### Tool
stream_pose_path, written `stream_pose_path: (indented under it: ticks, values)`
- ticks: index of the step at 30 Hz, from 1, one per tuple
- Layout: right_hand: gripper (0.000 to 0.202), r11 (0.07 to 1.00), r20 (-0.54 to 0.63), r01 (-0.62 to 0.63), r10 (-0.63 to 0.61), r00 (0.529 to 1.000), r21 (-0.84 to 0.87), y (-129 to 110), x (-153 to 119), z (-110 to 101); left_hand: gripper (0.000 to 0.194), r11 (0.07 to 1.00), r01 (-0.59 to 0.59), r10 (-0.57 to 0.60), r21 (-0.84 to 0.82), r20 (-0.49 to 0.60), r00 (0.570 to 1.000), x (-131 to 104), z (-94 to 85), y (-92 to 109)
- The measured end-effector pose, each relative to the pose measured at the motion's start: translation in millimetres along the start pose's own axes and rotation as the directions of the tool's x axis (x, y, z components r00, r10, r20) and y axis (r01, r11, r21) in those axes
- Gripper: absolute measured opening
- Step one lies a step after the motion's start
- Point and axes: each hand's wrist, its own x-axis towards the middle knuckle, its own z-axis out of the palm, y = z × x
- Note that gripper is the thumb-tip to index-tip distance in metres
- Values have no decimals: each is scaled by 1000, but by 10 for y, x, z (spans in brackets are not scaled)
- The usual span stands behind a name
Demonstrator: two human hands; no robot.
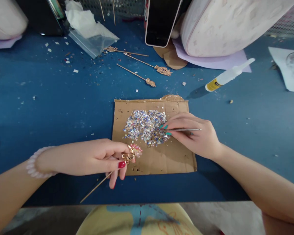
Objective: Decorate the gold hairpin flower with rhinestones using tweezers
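My left hand [98, 158] pinches a gold hairpin [128, 158] by its ornamental head, which is set with pink and red stones. The pin's long thin shaft slants down to the left below my fingers. In my right hand [196, 133] is a pair of thin metal tweezers [183, 130], pointing left with the tips at the right edge of a heap of small rhinestones [145, 125]. Fingers partly hide the tweezer tips, so I cannot tell whether they grip a stone. The silvery, blue and clear rhinestones lie on a cardboard sheet [166, 161] between my hands.
Gold hairpins [150, 82] lie beyond the cardboard. A glue bottle [222, 78] with a yellow label is at the right. Farther back are a phone [161, 23], a plastic bag [90, 39] with white tissue, and a large pale padded object [218, 29]. Scraps dot the blue table [63, 114].
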Motion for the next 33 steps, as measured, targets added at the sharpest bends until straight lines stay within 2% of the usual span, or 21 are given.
stream_pose_path:
  ticks: [5, 10, 18, 28, 33]
  values:
    - [20, 1000, -8, -14, 14, 1000, -6, 10, 1, -9, 21, 999, -35, 35, -23, -4, 999, -1, 9, 7]
    - [23, 999, -28, 34, -35, 999, -26, 7, -1, -13, 20, 999, -22, 22, -44, 1, 1000, -12, 9, -19]
    - [22, 999, 1, 31, -31, 1000, -7, 18, -7, -1, 19, 999, -37, 36, -38, -14, 999, -25, 2, -30]
    - [21, 989, 30, 125, -123, 992, -80, -2, 28, -42, 17, 999, -22, 22, 41, -8, 1000, -21, -22, -43]
    - [20, 987, 42, 131, -127, 991, -96, -2, 37, -43, 23, 996, -11, 10, 90, 14, 1000, -25, -27, -20]
